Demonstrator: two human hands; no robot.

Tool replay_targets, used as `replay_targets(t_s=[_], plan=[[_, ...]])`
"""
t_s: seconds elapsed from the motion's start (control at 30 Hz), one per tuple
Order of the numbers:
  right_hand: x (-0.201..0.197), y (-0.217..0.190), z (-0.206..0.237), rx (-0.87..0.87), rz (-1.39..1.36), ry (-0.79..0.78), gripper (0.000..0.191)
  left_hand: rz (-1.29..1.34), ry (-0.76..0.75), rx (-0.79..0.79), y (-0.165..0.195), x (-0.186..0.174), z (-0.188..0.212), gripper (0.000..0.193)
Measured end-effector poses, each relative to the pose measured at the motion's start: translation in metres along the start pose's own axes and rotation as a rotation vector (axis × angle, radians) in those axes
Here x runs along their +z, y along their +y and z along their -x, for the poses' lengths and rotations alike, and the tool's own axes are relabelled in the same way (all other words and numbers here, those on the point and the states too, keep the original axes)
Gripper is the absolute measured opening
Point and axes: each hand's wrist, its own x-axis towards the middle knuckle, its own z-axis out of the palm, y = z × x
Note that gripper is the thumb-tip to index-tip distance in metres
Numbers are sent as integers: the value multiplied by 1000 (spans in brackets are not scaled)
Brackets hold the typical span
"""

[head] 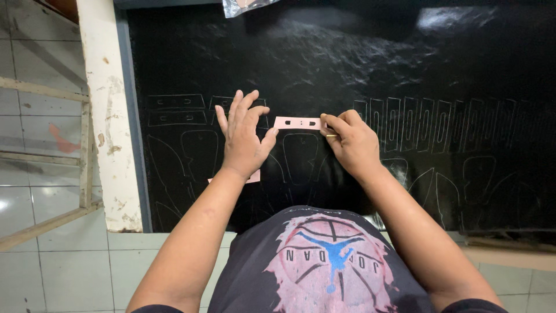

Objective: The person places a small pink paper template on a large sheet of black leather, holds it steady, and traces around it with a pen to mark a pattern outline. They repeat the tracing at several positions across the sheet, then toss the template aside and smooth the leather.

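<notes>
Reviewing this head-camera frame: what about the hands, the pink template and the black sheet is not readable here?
- Thin yellowish tool in the right hand: only a sliver shows at the fingers; kind unclear.
- Second pink piece: mostly hidden under the left hand and wrist.
- Pink template: right end covered by right fingertips.
- Clear plastic bag: cut off by top edge.
- Traced outlines on the black sheet: faint; lower ones hidden by the person's arms and torso.

A clear plastic bag (246, 6) and a pale wooden frame (87, 156).
</notes>
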Motion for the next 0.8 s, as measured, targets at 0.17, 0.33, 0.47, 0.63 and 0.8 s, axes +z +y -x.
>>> replay_targets(t_s=[0.17,0.33,0.47,0.63,0.8], plan=[[3,1,0,39,-10,17,26,-19,-40,-2,1,-3,1,26],[2,2,0,30,-37,17,26,-17,-39,44,0,-5,2,24],[3,3,0,31,-51,31,26,-8,-16,32,1,-2,1,19],[4,5,1,25,-61,40,26,-29,2,29,2,0,2,18],[5,5,1,26,-45,40,25,-19,-3,22,2,-1,3,17]])
